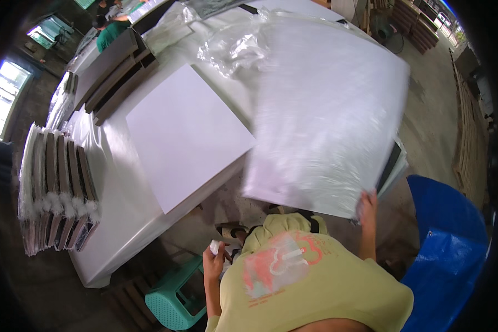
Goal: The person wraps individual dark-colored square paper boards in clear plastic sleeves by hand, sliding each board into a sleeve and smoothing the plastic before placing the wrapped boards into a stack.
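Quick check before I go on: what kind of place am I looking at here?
Likely a packing or framing workshop. A long white table carries a white board, stacks of dark flat panels and loose plastic film. The right hand grips a large plastic-wrapped panel; the left hand holds a small white object.

From my feed, daylight pours in through the window at left, leaving the bench brightly washed. The plastic-wrapped panel smears with motion blur and sheen. Fisheye bending curves the edges; corners vignette black.
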`<state>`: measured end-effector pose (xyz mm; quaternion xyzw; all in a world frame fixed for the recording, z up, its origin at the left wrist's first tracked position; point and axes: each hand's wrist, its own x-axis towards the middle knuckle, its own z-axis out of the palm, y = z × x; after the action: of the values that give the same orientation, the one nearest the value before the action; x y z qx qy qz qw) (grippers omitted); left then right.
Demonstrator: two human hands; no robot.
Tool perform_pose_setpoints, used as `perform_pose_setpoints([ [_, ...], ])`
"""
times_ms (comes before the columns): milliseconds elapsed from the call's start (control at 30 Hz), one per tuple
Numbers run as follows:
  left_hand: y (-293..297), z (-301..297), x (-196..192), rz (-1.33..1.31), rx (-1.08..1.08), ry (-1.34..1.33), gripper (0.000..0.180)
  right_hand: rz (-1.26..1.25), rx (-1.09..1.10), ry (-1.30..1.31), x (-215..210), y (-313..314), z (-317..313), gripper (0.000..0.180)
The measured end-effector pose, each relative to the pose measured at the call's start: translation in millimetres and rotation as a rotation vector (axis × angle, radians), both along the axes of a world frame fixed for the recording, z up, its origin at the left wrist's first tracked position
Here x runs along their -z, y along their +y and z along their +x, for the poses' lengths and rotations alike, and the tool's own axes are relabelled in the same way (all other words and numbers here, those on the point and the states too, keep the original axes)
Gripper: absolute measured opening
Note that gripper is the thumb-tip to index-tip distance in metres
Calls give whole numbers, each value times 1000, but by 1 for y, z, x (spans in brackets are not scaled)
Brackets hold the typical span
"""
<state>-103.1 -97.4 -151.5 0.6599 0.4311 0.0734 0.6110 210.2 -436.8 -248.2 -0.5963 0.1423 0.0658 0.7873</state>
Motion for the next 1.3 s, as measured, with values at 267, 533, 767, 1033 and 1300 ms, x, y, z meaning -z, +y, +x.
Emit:
perform_pose_setpoints([
  [267,47,84,-22,330,202,-110,21,-98,278,107,86,-101,-7,43],
  [533,69,110,-65,238,208,-361,29,-1397,148,362,163,-107,58,50],
  [767,69,112,-81,-37,-53,-720,45,-357,-678,-476,-12,190,33,30],
  [1033,83,122,-108,-144,-440,-1159,54,-8,-1169,-639,-163,358,-98,28],
  [1300,101,86,-77,-229,-669,-881,26,175,-1117,-337,-162,382,-108,18],
])
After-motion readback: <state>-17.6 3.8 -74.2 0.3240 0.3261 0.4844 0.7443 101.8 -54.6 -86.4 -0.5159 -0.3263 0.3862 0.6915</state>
